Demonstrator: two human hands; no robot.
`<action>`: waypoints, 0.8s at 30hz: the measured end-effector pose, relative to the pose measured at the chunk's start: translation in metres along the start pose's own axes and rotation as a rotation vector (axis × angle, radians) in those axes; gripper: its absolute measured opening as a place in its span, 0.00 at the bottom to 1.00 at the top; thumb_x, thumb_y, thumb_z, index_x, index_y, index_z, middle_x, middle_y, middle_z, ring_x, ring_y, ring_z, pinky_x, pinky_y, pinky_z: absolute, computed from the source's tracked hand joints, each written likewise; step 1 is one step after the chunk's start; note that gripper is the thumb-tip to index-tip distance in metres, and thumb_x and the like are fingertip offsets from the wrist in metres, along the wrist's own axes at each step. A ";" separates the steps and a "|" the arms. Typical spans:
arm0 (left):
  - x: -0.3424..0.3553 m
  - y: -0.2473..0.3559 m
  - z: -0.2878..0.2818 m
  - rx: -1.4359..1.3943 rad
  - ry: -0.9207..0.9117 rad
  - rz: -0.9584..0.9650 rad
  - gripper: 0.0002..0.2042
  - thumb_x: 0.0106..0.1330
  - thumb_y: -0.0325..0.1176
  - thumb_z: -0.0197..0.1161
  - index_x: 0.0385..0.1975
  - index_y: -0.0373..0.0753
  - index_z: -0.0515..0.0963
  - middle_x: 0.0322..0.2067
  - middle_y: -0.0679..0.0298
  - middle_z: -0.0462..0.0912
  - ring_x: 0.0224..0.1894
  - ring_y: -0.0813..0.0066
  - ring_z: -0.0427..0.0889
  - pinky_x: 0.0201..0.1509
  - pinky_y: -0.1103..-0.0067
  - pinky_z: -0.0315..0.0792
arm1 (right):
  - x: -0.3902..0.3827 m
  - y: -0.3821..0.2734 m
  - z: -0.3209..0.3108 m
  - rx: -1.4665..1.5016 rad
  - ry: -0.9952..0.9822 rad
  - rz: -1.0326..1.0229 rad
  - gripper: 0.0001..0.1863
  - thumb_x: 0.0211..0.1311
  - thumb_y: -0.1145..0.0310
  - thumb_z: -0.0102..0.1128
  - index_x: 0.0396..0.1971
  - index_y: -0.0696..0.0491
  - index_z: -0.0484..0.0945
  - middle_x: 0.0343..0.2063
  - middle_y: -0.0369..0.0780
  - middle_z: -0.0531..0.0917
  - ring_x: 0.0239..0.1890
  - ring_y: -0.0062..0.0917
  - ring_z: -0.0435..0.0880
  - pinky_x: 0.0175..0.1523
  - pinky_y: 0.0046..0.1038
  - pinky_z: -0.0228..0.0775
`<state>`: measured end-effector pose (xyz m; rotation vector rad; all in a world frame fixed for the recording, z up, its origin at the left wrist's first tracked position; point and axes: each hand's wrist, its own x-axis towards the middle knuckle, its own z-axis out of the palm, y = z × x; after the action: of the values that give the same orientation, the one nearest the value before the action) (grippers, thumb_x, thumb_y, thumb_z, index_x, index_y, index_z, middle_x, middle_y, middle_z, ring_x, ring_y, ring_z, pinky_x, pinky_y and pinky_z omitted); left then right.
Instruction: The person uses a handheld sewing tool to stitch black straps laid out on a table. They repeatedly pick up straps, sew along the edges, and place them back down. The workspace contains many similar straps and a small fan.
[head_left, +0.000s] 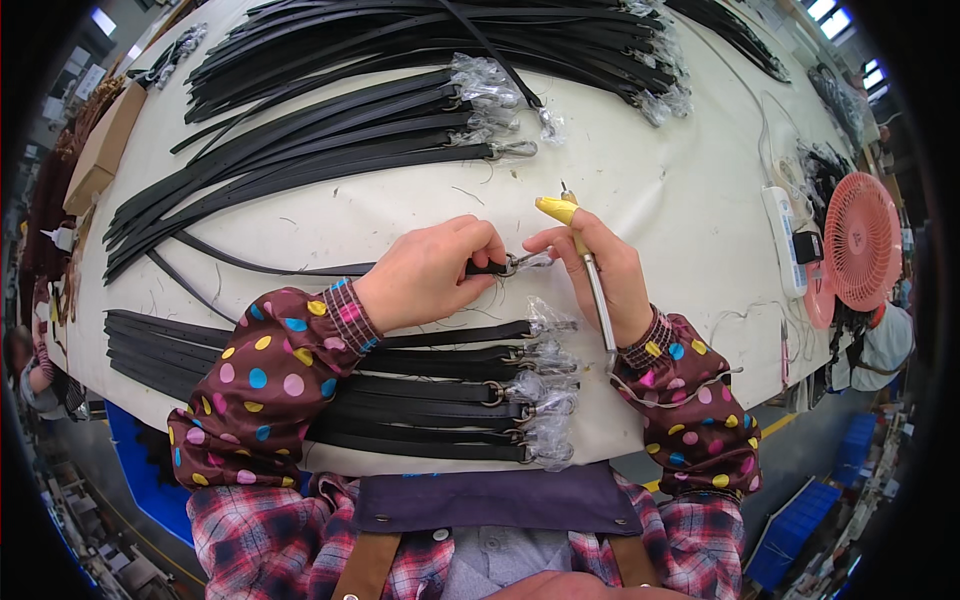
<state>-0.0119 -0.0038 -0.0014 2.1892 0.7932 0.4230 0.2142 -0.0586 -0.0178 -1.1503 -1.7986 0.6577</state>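
Note:
My left hand (pixel 435 270) pinches a black strap (pixel 480 266) just beside its metal clasp (pixel 512 264); plastic film shows around the metal. My right hand (pixel 605 275) grips a slim metal pen-like tool (pixel 595 295) with a yellow grip (pixel 555 208) near its pointed upper end, which points up, away from the table; a cord runs from its lower end. My right index finger reaches toward the clasp. A row of black straps (pixel 420 390) with wrapped metal hooks (pixel 545 420) lies below my hands, and another bundle (pixel 300 165) lies above them.
More black strap bundles (pixel 400 40) lie at the back of the white table (pixel 690 230). A cardboard box (pixel 105 150) sits at the left. At the right are a white power strip (pixel 783 240), pink fan (pixel 858 240) and cords. Blue crates (pixel 795 535) stand below; people are partly visible at both sides.

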 end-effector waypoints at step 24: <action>-0.002 -0.001 -0.001 -0.225 0.070 -0.214 0.07 0.64 0.28 0.64 0.33 0.35 0.73 0.28 0.64 0.80 0.25 0.82 0.78 0.27 0.83 0.71 | 0.005 -0.016 0.013 0.340 0.020 0.211 0.09 0.67 0.68 0.59 0.37 0.60 0.75 0.28 0.37 0.81 0.30 0.18 0.77 0.37 0.22 0.68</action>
<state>-0.0144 -0.0046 -0.0019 1.8680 0.9593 0.4591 0.1948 -0.0603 -0.0098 -1.1142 -1.4876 1.0288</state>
